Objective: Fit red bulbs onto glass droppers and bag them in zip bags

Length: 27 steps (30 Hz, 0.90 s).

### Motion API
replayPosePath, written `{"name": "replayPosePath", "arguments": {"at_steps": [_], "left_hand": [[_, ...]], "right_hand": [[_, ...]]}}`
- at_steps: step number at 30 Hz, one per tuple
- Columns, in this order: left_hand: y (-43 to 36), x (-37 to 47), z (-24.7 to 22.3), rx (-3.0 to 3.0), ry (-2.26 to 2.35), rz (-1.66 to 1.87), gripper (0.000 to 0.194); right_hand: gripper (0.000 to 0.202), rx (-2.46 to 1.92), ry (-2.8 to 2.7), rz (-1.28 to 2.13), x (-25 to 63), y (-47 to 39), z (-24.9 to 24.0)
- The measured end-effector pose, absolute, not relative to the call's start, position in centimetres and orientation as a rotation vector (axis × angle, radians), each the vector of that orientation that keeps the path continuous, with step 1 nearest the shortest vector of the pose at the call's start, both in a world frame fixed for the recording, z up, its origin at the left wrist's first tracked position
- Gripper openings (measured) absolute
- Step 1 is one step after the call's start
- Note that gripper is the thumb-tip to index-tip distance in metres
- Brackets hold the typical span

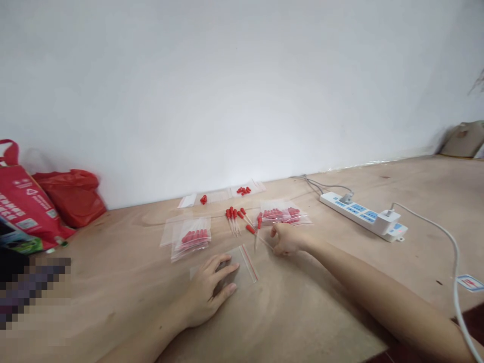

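My left hand [212,288] lies with fingers apart on a clear zip bag [247,269] that has a red seal line. My right hand [285,239] is curled, its fingertips at the thin pale end of a red-tipped stick [250,229]. Another red-tipped stick [259,222] stands out beside it. Several more red-tipped sticks [234,216] lie together beyond my hands. Filled clear bags with red pieces lie at the left [194,236] and behind my right hand [276,214]. Small red pieces [244,190] rest on a bag near the wall.
A white power strip [355,214] with a plugged-in adapter [386,222] and grey cables lies at the right. Red bags [71,196] stand at the far left. A white wall [227,101] borders the wooden table [143,292].
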<state>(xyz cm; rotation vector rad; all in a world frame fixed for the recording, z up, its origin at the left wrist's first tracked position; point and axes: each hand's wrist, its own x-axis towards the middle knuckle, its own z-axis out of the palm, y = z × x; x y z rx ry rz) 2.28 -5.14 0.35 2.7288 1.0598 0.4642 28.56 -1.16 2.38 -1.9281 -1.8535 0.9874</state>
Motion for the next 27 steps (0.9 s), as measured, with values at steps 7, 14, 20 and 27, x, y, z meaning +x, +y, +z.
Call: {"name": "replayPosePath", "arguments": {"at_steps": [7,14,20,27], "left_hand": [[-5.1,3.1,1.9,2.744,0.914,0.3,0.037],[-4.9,3.5,1.7,2.761,0.855,0.271,0.038],[-4.8,3.5,1.1,2.749,0.849,0.293,0.039],[-4.9,4.0,0.9,2.692,0.858,0.381,0.039]], "right_hand": [[0.027,-1.704,-1.757,0.569,28.1,-0.5,1.2],[0.02,-1.712,-1.823,0.526,25.6,0.1,0.5],[0.011,-1.598,-1.87,0.72,28.2,-1.0,1.2],[0.059,-1.213,-1.279,1.169,28.6,-2.0,-0.1]]}}
